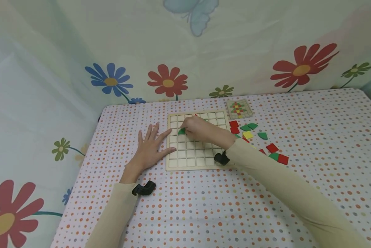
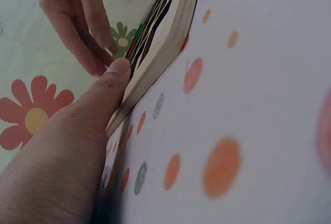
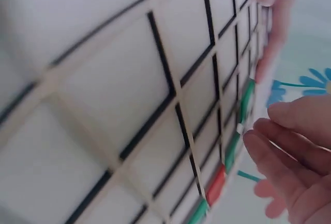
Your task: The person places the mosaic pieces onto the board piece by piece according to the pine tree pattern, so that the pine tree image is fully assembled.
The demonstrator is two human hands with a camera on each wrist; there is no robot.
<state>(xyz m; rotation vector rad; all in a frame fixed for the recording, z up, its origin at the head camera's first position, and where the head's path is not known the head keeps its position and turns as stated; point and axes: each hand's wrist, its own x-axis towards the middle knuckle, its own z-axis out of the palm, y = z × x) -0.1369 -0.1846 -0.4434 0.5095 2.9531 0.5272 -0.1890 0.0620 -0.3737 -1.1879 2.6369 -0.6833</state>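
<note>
A wooden grid board [image 1: 191, 162] lies on the dotted tabletop. My left hand [image 1: 148, 148] rests at its left side, fingers spread, with the thumb and a fingertip at the edge; the left wrist view shows the thumb [image 2: 111, 79] against the rim. Over the upper part of the board is my right hand [image 1: 197, 128], fingertips right beside a green quarter-round piece [image 1: 181, 131]. In the right wrist view my right hand [image 3: 295, 157] has loosely bent fingers with nothing between them. Along the row near it sit green pieces [image 3: 247, 102] and a red piece [image 3: 216, 185].
A pattern card [image 1: 239, 109] with a green, red and yellow design lies beyond the board's upper right corner. Right of the board are scattered red squares [image 1: 272, 148], green quarter-rounds [image 1: 262, 135] and a yellow square [image 1: 248, 135]; my right sleeve [image 1: 266, 175] covers some of them.
</note>
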